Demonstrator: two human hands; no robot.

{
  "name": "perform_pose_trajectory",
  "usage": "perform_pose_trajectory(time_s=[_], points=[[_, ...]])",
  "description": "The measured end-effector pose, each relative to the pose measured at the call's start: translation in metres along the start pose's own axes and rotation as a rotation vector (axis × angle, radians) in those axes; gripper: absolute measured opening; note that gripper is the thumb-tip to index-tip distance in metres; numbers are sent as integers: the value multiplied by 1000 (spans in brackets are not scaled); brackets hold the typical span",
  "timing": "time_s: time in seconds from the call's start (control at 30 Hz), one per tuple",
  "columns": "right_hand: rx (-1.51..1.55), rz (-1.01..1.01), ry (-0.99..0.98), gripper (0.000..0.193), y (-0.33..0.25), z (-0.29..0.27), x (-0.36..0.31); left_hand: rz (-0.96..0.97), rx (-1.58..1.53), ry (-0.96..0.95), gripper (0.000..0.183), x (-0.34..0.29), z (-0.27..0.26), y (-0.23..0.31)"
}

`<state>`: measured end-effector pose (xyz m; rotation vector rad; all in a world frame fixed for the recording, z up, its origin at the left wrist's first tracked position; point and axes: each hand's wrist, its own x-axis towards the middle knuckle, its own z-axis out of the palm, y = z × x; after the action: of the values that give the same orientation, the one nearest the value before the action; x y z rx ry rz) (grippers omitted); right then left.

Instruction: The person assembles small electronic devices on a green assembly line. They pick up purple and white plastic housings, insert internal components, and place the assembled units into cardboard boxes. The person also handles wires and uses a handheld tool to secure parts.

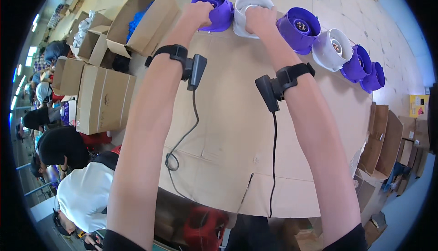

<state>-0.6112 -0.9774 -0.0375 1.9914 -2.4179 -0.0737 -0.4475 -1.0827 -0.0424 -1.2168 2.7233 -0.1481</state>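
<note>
1. Outstretched with bare forearms (146,128), in strapped-on black devices (196,71), toward the leftmost white housing (240,18).
2. Curled into this white housing with right hand (261,19); cannot tell whether grasping.
3. Curled over purple housing (222,17), just left of white housing, with left hand (199,14); cannot tell whether grasping.
4. Lined up right of white housing: four more housings (321,57).

Left hand (200,14) at a purple housing (221,17), right hand (261,20) at the white housing (241,17) beside it.

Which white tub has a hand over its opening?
The second tub from the left, under the right hand; the other white tub, fourth along, has none.
</note>
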Motion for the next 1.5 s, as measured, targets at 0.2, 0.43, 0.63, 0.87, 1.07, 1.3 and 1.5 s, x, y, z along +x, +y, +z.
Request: perform_pose_trajectory(time_s=[0.2, 0.43, 0.63, 0.87, 1.07, 1.3, 1.5], points=[[-62, -116, 213, 25, 6, 24, -3, -158, -31, 90, 17, -17, 10, 14], [-141, -150, -139, 47, -32, -16, -125, -667, -694, 461, 35, -268, 7, 45], [269, -745, -68, 20, -156, -49, -331, -1021, -1231, 266, 34, -723, -52, 60], [749, -1699, -290, 19, -395, -68, -612, -2071, -677, -68, 42, -1059, -64, 230], [442, -2205, -238, 9, -502, -28, -834, -2254, -304, -126, 38, -1168, -3, 331], [397, -2185, -300, 18, -528, -21, -941, -2221, -539, -458, 48, -1239, 16, 313], [797, -1942, -594, 12, -479, -24, -835, -2055, -414, -54, 51, -1199, -43, 307]])
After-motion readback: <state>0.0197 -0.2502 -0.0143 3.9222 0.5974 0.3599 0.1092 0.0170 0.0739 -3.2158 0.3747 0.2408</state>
